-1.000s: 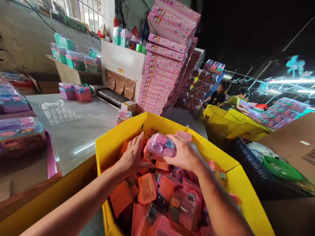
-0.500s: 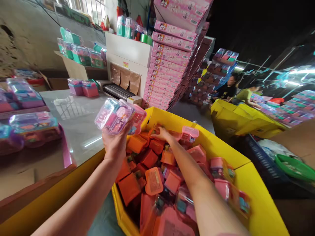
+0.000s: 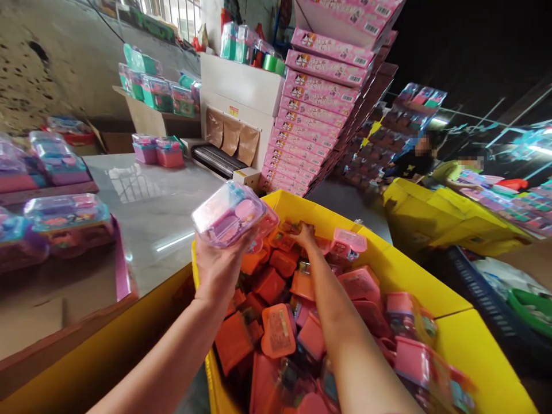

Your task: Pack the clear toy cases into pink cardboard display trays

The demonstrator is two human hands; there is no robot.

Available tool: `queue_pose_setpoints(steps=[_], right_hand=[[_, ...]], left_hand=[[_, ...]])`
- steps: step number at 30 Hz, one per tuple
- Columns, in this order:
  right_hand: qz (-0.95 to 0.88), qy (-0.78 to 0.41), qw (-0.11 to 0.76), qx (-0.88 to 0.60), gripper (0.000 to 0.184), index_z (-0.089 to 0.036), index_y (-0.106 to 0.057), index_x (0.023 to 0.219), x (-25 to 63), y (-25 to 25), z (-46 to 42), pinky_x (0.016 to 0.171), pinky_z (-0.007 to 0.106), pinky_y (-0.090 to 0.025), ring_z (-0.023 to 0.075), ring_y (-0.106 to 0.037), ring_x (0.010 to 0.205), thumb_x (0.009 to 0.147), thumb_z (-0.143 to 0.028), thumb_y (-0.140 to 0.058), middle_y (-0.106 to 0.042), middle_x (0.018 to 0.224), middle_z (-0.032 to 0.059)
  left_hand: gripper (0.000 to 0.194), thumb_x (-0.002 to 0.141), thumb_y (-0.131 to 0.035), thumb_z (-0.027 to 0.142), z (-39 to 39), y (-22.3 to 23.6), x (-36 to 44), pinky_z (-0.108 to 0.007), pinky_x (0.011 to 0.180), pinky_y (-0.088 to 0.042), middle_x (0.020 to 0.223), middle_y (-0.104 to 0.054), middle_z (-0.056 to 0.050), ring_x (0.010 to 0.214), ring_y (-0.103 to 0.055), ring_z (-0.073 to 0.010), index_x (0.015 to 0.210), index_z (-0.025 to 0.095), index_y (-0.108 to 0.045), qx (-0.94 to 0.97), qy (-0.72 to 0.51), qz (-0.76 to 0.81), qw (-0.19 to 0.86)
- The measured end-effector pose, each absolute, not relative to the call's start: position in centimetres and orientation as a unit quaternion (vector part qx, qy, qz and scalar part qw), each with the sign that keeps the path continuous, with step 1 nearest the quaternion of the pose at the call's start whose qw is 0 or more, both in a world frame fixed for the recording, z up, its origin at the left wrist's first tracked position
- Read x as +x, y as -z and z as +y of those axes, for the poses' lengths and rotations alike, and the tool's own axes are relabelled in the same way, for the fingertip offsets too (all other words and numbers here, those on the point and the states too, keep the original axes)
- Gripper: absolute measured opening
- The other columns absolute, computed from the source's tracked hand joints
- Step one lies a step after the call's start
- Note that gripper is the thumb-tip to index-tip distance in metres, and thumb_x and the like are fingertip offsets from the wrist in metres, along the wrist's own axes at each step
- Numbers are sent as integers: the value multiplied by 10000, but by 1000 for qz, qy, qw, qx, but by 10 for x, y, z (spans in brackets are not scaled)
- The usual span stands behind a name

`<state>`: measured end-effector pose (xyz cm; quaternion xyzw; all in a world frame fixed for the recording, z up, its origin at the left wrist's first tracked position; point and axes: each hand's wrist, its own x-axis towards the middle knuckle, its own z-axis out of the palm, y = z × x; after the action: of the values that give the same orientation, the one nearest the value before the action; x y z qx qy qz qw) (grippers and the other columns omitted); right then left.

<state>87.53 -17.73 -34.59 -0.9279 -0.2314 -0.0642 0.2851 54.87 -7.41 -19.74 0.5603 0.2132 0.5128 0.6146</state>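
Note:
My left hand is closed around clear-lidded plastic toy boxes, raised above the rim of a yellow bin. The nearer one is a purple box with a see-through top; a pink box shows partly behind it. My right hand is down inside the bin at its far side, fingers curled over an orange plastic box. That box is dim and partly covered by the fingers. Below my hands lies a heap of orange and pink boxes, among them an orange box with a label upward.
A grey table at left bears more toy boxes in cartons. Behind stand a white machine with a conveyor and a tall stack of pink cartons. Two people are at the right, beyond other yellow bins.
The view has swung slightly left, so most things sit farther right. My left hand has turned the purple box a little and brought it nearer. My right hand stays at the bin's far side.

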Motion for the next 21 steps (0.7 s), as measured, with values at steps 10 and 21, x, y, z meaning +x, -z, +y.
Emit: queue_pose_setpoints(steps=[10, 21], right_hand=[[-223, 51, 384, -895, 748, -132, -447, 1261, 869, 363, -188, 1013, 382, -460, 275, -581, 1181, 644, -377, -791, -570, 1309, 200], [-245, 59, 460, -852, 764, -167, -473, 1155, 828, 323, -203, 935, 415, -511, 266, -630, 1008, 569, -509, -826, -645, 1140, 146]], left_hand=[[588, 711, -806, 517, -73, 194, 554, -353, 880, -592, 1067, -746, -64, 1087, -684, -263, 1180, 183, -684, 448, -408, 227, 763], [731, 703, -761, 627, -73, 185, 540, -272, 635, -569, 1099, -744, -95, 905, -724, -243, 1268, 179, -640, 418, -314, 230, 821]])
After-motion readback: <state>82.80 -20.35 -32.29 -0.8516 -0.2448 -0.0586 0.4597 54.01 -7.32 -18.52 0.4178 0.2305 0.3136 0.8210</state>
